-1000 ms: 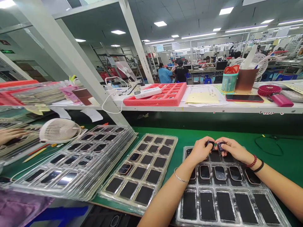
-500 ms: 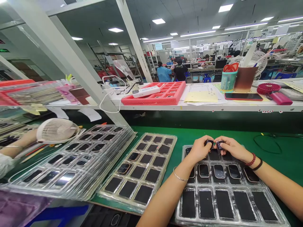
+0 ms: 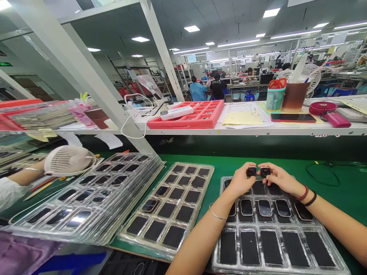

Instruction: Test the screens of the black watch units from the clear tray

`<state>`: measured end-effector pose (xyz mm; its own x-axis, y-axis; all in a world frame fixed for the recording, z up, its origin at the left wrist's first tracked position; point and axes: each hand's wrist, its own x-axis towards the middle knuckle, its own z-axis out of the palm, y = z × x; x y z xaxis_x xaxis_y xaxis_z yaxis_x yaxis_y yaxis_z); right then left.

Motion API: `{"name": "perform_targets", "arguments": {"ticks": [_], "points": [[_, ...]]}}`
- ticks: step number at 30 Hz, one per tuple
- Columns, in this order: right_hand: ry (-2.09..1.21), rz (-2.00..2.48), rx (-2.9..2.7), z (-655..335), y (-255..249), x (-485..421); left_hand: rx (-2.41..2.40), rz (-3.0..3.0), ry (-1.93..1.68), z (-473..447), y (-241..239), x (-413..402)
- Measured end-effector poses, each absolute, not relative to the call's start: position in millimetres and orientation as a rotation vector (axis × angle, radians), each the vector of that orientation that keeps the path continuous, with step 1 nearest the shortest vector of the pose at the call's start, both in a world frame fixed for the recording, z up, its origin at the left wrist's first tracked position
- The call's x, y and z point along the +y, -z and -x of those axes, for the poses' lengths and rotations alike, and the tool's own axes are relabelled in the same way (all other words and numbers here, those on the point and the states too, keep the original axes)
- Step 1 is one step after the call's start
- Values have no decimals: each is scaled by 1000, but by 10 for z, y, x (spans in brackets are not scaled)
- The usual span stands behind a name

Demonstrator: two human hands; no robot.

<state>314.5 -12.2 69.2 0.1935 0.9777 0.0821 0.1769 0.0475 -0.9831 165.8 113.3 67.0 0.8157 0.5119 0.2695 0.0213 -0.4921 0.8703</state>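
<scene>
Watches turned — between thumbs and fingers.

Phone on shelf, near brown cup.

Left grip, right grip, 1 apparent watch each, tray beneath

electronics factory, device trays on green bench, seated workers, strip lights
</scene>
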Motion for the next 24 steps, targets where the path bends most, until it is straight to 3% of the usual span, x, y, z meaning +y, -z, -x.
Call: {"name": "perform_targets", "arguments": {"ticks": [24], "points": [[-944,1402,-1261,-3121,-683,-140,458,-1941,-613,-1683,-642,1169]]}}
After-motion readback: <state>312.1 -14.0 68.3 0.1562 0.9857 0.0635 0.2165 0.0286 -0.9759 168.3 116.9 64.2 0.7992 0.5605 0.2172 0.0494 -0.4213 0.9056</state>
